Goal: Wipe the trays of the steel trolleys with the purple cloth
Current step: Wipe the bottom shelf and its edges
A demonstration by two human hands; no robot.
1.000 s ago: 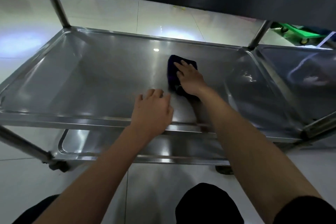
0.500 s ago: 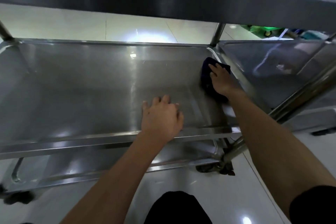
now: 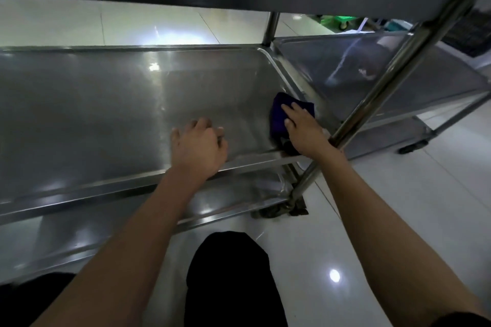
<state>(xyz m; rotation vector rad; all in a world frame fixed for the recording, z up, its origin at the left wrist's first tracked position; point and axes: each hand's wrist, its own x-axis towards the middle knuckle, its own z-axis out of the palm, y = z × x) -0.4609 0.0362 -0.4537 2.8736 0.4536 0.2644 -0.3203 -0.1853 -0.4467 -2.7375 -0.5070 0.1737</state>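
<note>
2 hands on the middle tray [image 3: 79, 119]. Right hand [image 3: 303, 130] flat, fingers straight, pressing the cloth [image 3: 279, 117] into the tray's near-right corner, at 3 o'clock of frame centre, beside the post [image 3: 377, 87]. Left hand [image 3: 199, 146] at centre, fingers loosely curled on the tray floor by the front rim, holding nothing. Second trolley's tray [image 3: 398, 71] at 2 o'clock. No legible writing.
</note>
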